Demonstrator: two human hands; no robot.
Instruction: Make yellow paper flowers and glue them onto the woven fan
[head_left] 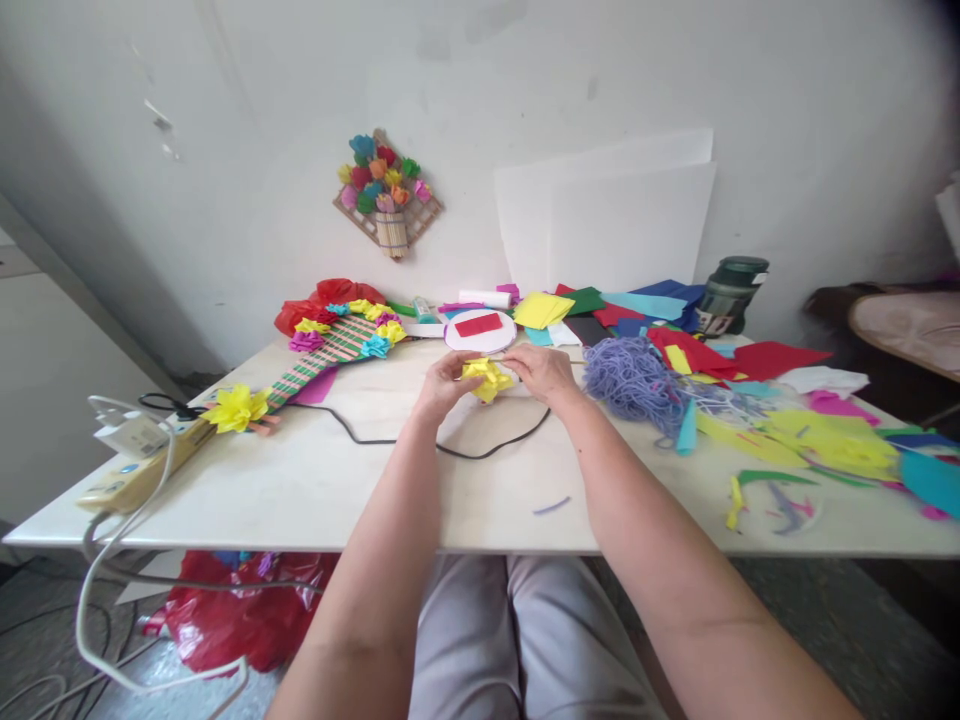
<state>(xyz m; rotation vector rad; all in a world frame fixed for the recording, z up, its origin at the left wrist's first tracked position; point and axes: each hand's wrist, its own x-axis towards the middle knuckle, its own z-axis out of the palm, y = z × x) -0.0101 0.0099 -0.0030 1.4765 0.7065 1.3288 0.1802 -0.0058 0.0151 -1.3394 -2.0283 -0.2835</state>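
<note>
A yellow crepe-paper flower [487, 380] is held just above the table between my two hands. My left hand [446, 385] pinches its left side, thumb and fingers closed on the paper. At the flower's upper right edge, the fingertips of my right hand [544, 372] are pinched together; the exact grip is too small to make out. Right behind the hands lies a white round disc [454, 335] with a red paper piece [478, 325] on it. A decorated green-and-pink woven stick piece [330, 350], edged with paper flowers, rests to the left.
A purple yarn heap [630, 385] and coloured paper scraps [832, 440] spread over the right side. A black cable [360, 441] loops across the table [510, 510]. At left lies a power strip [139, 480]; a dark green jar [731, 295] stands at the back right.
</note>
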